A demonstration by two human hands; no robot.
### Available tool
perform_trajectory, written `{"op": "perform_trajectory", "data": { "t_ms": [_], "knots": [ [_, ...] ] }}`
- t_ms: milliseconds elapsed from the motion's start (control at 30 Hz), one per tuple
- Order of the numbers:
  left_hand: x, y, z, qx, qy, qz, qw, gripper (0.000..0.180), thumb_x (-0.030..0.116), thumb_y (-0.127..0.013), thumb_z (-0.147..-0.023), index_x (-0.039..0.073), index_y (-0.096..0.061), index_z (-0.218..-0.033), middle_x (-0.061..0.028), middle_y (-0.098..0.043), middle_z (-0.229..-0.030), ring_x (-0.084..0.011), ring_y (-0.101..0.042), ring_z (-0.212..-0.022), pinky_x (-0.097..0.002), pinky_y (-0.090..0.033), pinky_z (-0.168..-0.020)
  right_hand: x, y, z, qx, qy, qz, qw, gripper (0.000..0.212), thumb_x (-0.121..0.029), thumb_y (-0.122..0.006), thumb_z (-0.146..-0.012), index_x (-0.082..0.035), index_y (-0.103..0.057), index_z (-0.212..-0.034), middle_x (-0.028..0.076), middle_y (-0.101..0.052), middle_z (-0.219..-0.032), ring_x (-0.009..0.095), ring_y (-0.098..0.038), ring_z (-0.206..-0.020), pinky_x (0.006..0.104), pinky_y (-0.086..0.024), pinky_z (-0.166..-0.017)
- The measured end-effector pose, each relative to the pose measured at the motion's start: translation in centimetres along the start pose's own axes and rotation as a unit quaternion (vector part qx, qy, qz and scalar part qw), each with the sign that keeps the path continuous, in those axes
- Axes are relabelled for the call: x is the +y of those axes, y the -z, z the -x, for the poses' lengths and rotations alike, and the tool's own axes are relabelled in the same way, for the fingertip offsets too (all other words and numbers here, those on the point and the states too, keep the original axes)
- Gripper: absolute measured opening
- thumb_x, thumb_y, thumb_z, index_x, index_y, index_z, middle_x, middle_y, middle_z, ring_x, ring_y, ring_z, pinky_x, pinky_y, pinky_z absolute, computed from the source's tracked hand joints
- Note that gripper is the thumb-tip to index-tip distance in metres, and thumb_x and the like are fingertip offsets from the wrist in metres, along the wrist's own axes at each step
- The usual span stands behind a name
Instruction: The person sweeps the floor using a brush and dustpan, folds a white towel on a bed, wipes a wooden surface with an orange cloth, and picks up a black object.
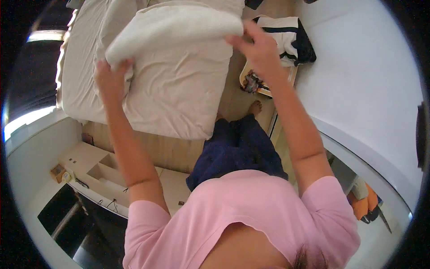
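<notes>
A thick off-white blanket [174,28], folded over, is stretched between my hands above the far half of the bed. My left hand [111,78] grips its near left corner, fingers closed on the edge. At the right end, my right hand [260,50] pinches the other corner between thumb and fingers; both hands are slightly blurred. Beneath lies the mattress with a wrinkled beige fitted sheet [179,96]. More pale bedding [109,27] is bunched at the far left of the bed, partly hidden behind the blanket.
Right of the bed stand a white and black bag [286,36] and a light wooden piece [245,74] with a dark patterned bundle. A white wall [363,67] borders the right side. Behind me on the left are a low cabinet [83,159] and a black television [96,224].
</notes>
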State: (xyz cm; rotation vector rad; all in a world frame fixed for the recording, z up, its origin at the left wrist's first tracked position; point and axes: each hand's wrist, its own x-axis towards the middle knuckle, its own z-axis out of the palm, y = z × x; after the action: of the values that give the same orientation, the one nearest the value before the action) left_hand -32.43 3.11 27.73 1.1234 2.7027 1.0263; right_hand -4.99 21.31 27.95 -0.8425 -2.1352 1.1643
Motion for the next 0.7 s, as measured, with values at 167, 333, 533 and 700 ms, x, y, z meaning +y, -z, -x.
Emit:
{"op": "perform_trajectory", "data": {
  "t_ms": [167,333,533,700],
  "knots": [
    [-7.0,-3.3,13.5,-0.178,0.025,0.088,0.98,0.04,0.007,-0.073,-0.063,0.002,-0.06,-0.1,-0.0119,-0.053,-0.104,-0.0282,-0.051,-0.101,-0.0382,-0.04,-0.086,7.5,-5.3,12.3,-0.092,-0.067,0.051,0.992,0.029,-0.027,-0.071,-0.07,-0.003,-0.06,-0.081,0.015,-0.048,-0.108,0.03,-0.046,-0.099,0.0375,-0.037,-0.089],
    [-11.4,-5.2,21.9,-0.21,0.068,0.034,0.975,0.044,0.004,-0.071,-0.061,0.004,-0.059,-0.104,-0.0124,-0.042,-0.118,-0.0305,-0.039,-0.115,-0.0404,-0.035,-0.094,9.2,-8.7,20.3,-0.151,-0.11,0.01,0.982,0.022,-0.019,-0.07,-0.073,-0.004,-0.061,-0.087,0.009,-0.044,-0.116,0.025,-0.04,-0.111,0.0336,-0.031,-0.098],
    [-11.3,-9.8,13.4,-0.169,0.255,0.252,0.918,0.039,0.016,-0.066,-0.079,0.0,-0.053,-0.112,-0.0107,-0.054,-0.106,-0.0205,-0.05,-0.106,-0.034,-0.039,-0.092,12.6,-10.8,10.9,-0.156,-0.284,-0.174,0.93,0.047,-0.033,-0.069,-0.077,0.005,-0.057,-0.103,0.018,-0.059,-0.106,0.026,-0.057,-0.099,0.0347,-0.044,-0.083],
    [-11.1,-18.5,5.3,-0.096,0.236,0.173,0.951,0.057,0.03,-0.063,-0.083,-0.002,-0.042,-0.126,-0.0157,-0.051,-0.117,-0.0252,-0.045,-0.114,-0.035,-0.035,-0.097,18.5,-15.3,3.0,0.012,-0.254,-0.11,0.961,0.068,-0.045,-0.068,-0.074,0.001,-0.047,-0.12,0.022,-0.047,-0.126,0.031,-0.048,-0.111,0.0381,-0.038,-0.094]
  ]
}}
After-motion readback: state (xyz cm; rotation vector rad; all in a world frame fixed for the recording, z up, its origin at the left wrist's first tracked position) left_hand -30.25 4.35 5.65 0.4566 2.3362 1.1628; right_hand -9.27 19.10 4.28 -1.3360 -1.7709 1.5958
